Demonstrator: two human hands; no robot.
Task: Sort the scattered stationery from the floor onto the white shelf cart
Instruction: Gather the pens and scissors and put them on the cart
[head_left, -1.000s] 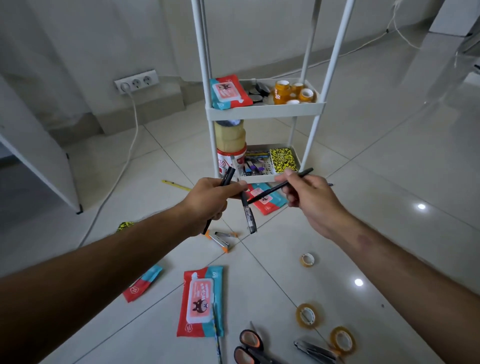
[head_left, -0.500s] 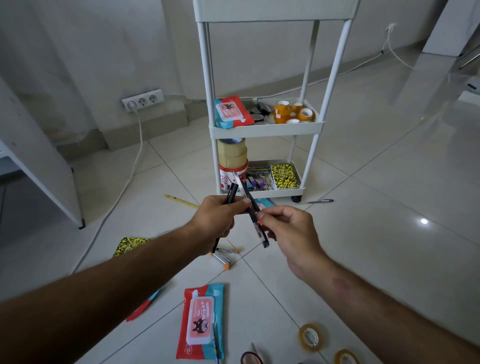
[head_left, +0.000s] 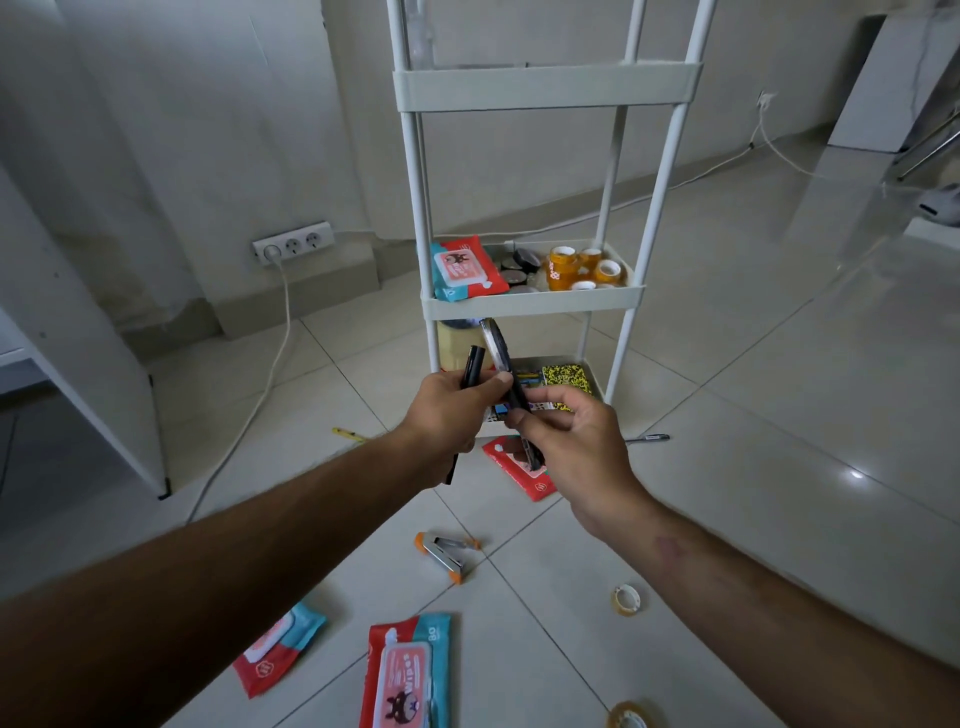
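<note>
While both hands met in front of the white shelf cart (head_left: 535, 306):
Left hand (head_left: 447, 415): fingers curled round a black pen (head_left: 471, 366), thumb on a second pen (head_left: 496, 345).
Right hand (head_left: 574, 441): pinched that second pen's lower end.
Floor: stapler (head_left: 444, 555), wipes packs (head_left: 402, 675), tape rolls (head_left: 626, 599) lay scattered.
Middle shelf: wipes, tape.

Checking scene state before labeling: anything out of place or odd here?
Yes. Stationery lies scattered on the floor: wipes pack, stapler, tape roll and pen. A second wipes pack lies against the white shelf cart base. Nothing looks damaged.
</note>
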